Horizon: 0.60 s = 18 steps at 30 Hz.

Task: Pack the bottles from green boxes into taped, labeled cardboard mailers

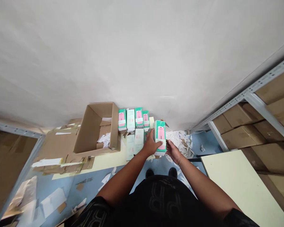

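Observation:
A green-and-white product box (160,135) with a pink picture on its front is held between my two hands, raised near the table's right end. My left hand (151,144) grips its left side, thumb across the lower front. At its lower right edge my right hand (173,151) is closed against it, some fingertips hidden behind the box. Left of it, several like boxes stand in two rows, among them a green one (139,116) and a pale one with its other face showing (131,119). My left forearm passes close to the front row.
An open cardboard carton (85,138) with paper scraps inside stands left of the boxes. Flattened cardboard (53,145) lies beyond it. Shelves of brown cartons (241,135) and a cream tabletop (241,183) are at the right. Paper litter (180,142) covers parts of the blue floor.

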{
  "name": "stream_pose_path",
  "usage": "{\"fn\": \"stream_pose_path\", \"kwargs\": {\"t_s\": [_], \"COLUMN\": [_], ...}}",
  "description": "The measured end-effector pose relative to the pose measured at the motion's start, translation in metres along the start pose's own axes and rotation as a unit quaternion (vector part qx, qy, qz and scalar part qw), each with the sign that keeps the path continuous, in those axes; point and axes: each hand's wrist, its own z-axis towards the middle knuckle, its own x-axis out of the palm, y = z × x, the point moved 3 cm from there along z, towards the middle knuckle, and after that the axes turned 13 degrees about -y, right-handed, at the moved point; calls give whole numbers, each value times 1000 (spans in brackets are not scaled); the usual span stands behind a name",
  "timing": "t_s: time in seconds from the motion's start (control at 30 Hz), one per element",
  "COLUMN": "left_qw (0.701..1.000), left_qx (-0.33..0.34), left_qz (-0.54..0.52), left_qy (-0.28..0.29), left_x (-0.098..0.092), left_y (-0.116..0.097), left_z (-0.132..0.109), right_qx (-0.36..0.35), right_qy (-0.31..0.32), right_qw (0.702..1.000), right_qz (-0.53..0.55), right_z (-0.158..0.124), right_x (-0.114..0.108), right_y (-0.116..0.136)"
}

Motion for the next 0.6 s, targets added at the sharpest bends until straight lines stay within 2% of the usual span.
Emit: {"fn": "stream_pose_path", "kwargs": {"t_s": [0.07, 0.13, 0.27, 0.37, 0.47, 0.6], "left_qw": [999, 994, 977, 965, 946, 916], "left_qx": [23, 38, 81, 87, 88, 96], "left_qz": [-27, -56, -86, -74, -67, -52], "left_qy": [39, 86, 175, 236, 305, 386], "left_x": [15, 36, 87, 136, 193, 273], "left_y": [-15, -31, -61, -83, -103, -123], "left_z": [-9, -21, -48, -71, -99, -148], "right_qx": [-21, -43, -66, -58, -65, -125], "right_qy": [-10, -53, -135, -178, -233, -339], "right_qw": [999, 995, 981, 972, 956, 913], "right_qz": [41, 76, 127, 144, 169, 191], "right_z": [-16, -32, -66, -92, -120, -163], "right_x": [-10, -28, -83, -132, -189, -281], "right_y": [15, 27, 35, 28, 14, -9]}}
